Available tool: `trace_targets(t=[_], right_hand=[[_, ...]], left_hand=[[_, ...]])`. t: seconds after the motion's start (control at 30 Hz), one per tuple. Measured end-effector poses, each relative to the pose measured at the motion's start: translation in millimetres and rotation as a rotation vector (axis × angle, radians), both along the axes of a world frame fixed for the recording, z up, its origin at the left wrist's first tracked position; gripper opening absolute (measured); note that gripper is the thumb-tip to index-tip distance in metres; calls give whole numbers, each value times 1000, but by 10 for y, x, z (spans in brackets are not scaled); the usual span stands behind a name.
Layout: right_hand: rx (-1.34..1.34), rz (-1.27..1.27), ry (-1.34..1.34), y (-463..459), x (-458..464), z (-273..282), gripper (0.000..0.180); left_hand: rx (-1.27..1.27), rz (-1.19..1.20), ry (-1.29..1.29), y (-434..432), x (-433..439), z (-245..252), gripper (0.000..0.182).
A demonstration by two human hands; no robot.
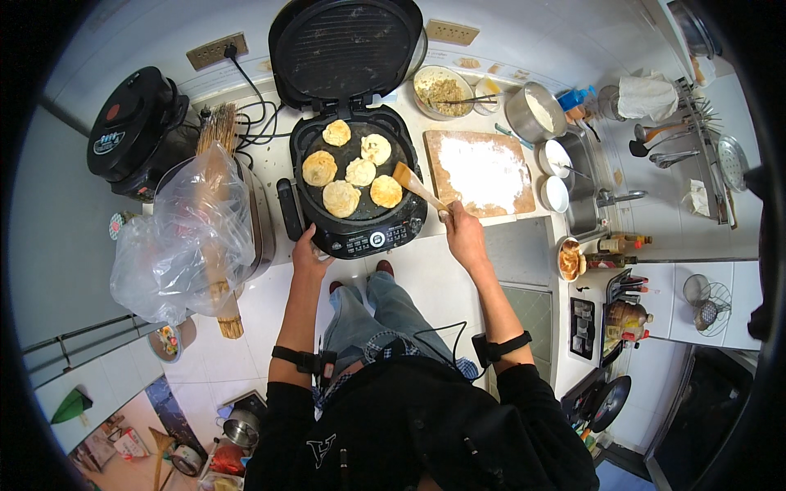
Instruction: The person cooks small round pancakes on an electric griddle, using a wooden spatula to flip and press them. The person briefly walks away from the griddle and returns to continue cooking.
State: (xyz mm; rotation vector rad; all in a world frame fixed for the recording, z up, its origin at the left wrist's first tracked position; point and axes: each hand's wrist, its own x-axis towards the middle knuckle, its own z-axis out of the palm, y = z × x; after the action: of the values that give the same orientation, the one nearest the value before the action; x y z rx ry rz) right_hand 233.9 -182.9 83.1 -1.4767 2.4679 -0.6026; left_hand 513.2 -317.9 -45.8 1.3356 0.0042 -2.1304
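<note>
My right hand is closed around the handle of a wooden spatula. The spatula's blade is over the right side of an open electric baking pan, beside a browned round flatbread. Several other flatbreads lie on the dark plate, among them a large pale one at the front and a golden one at the left. With my left hand I grip the pan's front left corner, just below its black side handle. Some of those fingers are hidden under the edge. The ridged lid stands raised behind.
Right of the pan lies a floured wooden board. Behind it are a bowl of filling with chopsticks and a steel pot. White bowls sit beside the sink. A plastic-bagged bin and a black cooker are left.
</note>
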Motion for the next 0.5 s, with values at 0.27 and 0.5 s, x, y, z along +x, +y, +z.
trace_targets(t=[0.27, 0.5], right_hand=[[-33, -5, -17, -79, -53, 48, 18], [-24, 5, -40, -160, -21, 101, 20]], left_hand=[[16, 21, -1, 0, -10, 10, 60], [18, 16, -11, 13, -1, 51, 61]])
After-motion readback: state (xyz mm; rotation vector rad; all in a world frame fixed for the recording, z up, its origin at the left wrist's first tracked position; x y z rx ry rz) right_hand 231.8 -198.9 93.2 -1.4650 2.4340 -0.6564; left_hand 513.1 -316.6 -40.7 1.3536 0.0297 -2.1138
